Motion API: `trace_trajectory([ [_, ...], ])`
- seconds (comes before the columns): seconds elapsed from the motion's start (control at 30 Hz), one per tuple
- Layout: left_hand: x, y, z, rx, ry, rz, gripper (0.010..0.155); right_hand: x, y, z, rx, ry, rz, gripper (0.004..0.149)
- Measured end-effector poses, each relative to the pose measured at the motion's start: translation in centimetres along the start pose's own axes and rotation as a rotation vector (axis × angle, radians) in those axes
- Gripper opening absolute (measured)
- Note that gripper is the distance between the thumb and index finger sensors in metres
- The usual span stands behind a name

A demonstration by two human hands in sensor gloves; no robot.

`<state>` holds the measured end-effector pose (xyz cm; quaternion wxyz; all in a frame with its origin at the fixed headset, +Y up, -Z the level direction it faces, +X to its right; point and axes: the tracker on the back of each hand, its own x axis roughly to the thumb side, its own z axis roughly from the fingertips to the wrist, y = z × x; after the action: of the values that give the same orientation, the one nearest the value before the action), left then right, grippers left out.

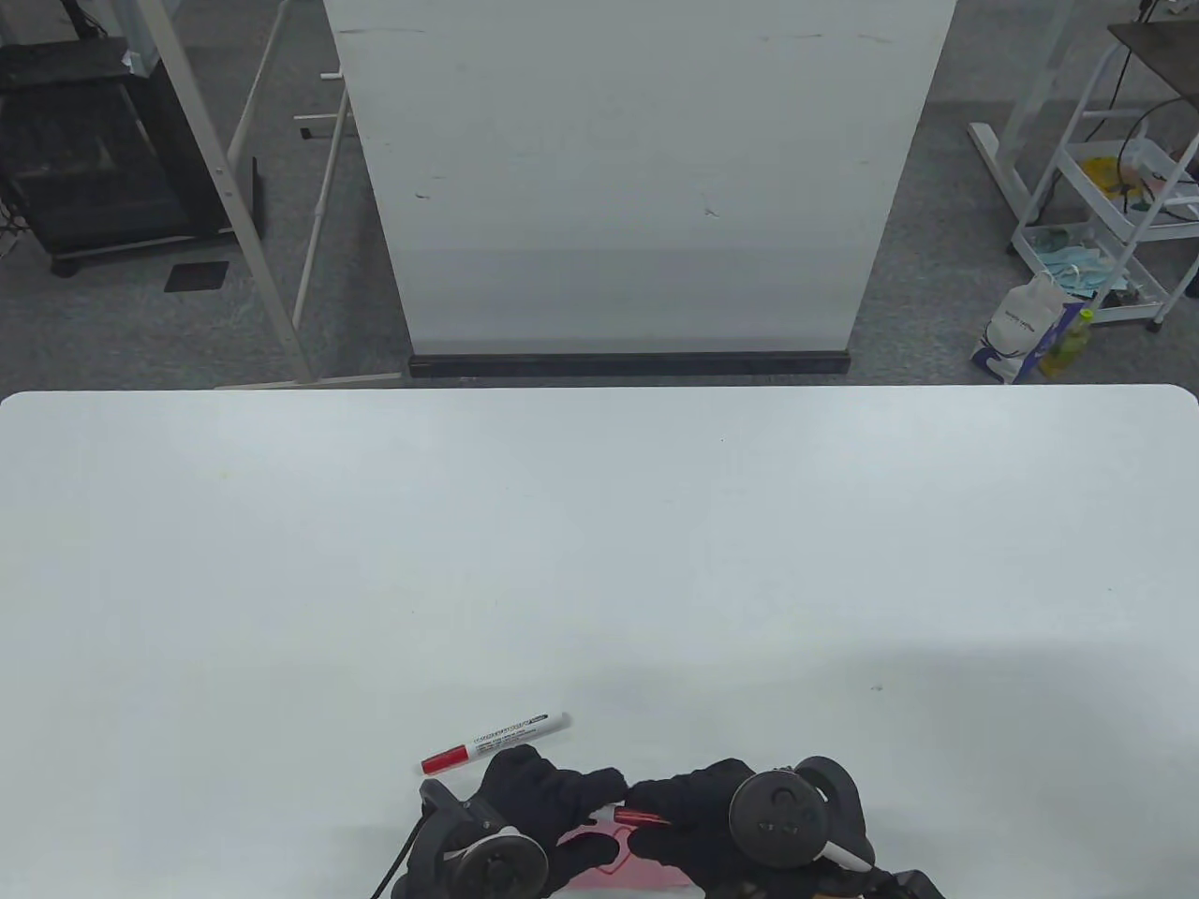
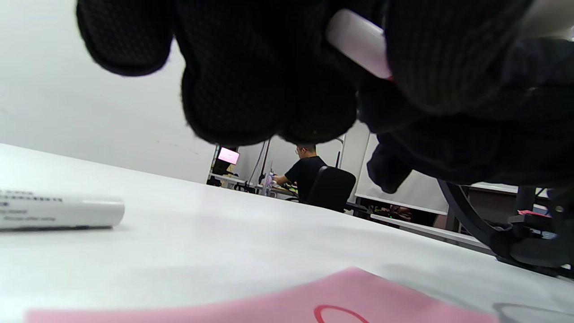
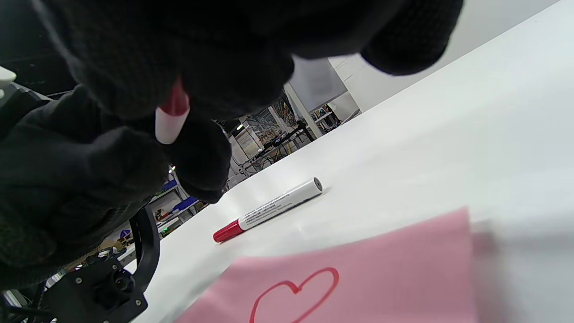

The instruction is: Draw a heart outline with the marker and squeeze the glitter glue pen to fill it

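Observation:
A pink paper point(image 3: 403, 269) lies at the table's near edge with a red heart outline point(image 3: 329, 280) drawn on it; it shows under my hands point(image 1: 646, 876) in the table view. My right hand point(image 1: 698, 810) grips the glitter glue pen point(image 1: 643, 817), whose white rear end point(image 1: 843, 852) sticks out behind the tracker. My left hand point(image 1: 548, 791) meets it from the left, and its fingers pinch the pen's front end point(image 2: 358, 42). Both hands hover just above the paper. The red-capped white marker point(image 1: 494, 742) lies on the table, left of and beyond my hands.
The white table point(image 1: 599, 562) stretches wide beyond my hands. A white board panel point(image 1: 637, 169) stands behind the far edge. Shelving and a cart sit on the floor at the back right point(image 1: 1105, 225).

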<state>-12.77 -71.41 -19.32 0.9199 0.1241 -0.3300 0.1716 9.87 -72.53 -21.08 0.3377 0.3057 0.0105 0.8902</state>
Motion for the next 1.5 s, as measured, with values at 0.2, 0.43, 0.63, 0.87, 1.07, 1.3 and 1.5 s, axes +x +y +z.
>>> trace_trajectory([
  [0.2, 0.12, 0.32, 0.01, 0.036, -0.006, -0.021, 0.048, -0.07, 0.1, -0.06, 0.009, 0.002, -0.033, 0.049],
  [0.43, -0.22, 0.0, 0.04, -0.022, 0.006, -0.007, 0.049, -0.19, 0.21, -0.16, 0.014, 0.012, -0.039, 0.048],
  [0.63, 0.01, 0.34, 0.04, 0.025, 0.015, -0.046, 0.06, -0.29, 0.1, -0.16, 0.007, 0.023, -0.064, 0.048],
  [0.87, -0.13, 0.31, 0.06, 0.017, -0.002, -0.064, 0.047, -0.32, 0.21, -0.23, 0.018, 0.018, -0.063, 0.048],
  [1.07, -0.58, -0.19, -0.04, -0.022, 0.006, -0.011, 0.056, -0.38, 0.3, -0.28, 0.029, 0.018, -0.066, 0.048],
  [1.3, -0.09, -0.04, -0.13, 0.014, 0.013, -0.022, 0.054, -0.25, 0.35, -0.26, 0.035, 0.012, -0.049, 0.048],
  [1.5, 0.08, -0.25, -0.13, -0.03, 0.003, -0.053, 0.049, -0.24, 0.35, -0.27, 0.036, 0.01, -0.037, 0.048],
])
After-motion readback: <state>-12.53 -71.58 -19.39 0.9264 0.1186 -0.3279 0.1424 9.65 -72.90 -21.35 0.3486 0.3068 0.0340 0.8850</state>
